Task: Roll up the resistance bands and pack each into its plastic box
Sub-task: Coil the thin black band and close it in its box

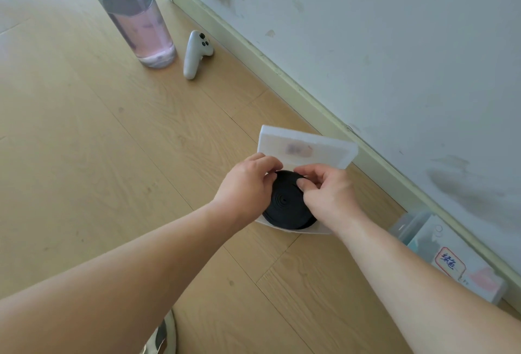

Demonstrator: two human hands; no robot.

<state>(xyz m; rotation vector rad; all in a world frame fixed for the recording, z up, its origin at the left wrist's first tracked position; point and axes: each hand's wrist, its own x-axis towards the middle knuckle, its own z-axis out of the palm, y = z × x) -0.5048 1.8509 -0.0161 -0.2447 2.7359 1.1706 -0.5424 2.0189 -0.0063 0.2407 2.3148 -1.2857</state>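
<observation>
Looks down onto a wooden floor (112, 142) beside a scuffed pale wall (394, 57). Holds a black rolled resistance band (284, 204) between both hands, forearms bare and reaching forward.

Grips the roll's left edge with the left hand (248, 184), fingers curled over the upper rim and knuckles up. Pinches the upper right of the roll with the right hand (324, 193): thumb pressed flat on the spiral face, remaining fingers bent round behind the top edge. Neither one released, neither one clenched on nothing; both grasping the same tight coil, fingertips nearly meeting at its top.

Rests the coil's lower edge in the shallow white base of an open plastic box (310, 231) on the floor, near the skirting board (282, 71). Behind the hands, the box's lid (310, 147), tilted up, with a blurred label on it.

To the right, against the skirting board, a second plastic box (451, 257), closed, translucent, with a handwritten red-bordered label. Far off to the upper left, a clear water bottle (138, 20) of pinkish liquid, upright, and just beside it a white controller (196, 51) lying on the floor.
</observation>
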